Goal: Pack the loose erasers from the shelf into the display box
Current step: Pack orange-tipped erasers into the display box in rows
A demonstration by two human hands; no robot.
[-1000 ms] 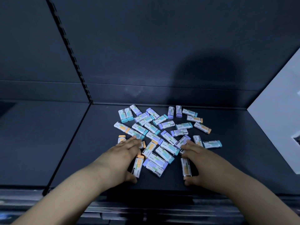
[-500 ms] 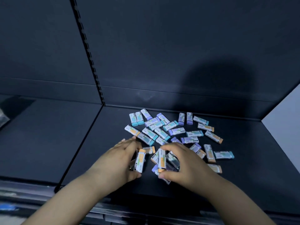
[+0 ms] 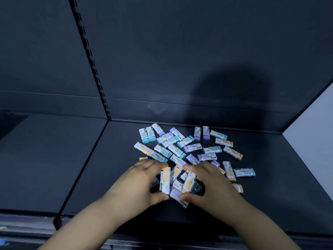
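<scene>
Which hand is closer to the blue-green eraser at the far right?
Right. The right hand sits just left of the blue-green eraser, not touching it; the left hand is farther left, past the right hand.

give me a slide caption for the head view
Left hand and right hand each grip an eraser from the loose pile on a dark shelf.

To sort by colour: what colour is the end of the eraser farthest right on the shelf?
Teal. That eraser shows best in the head view.
</scene>
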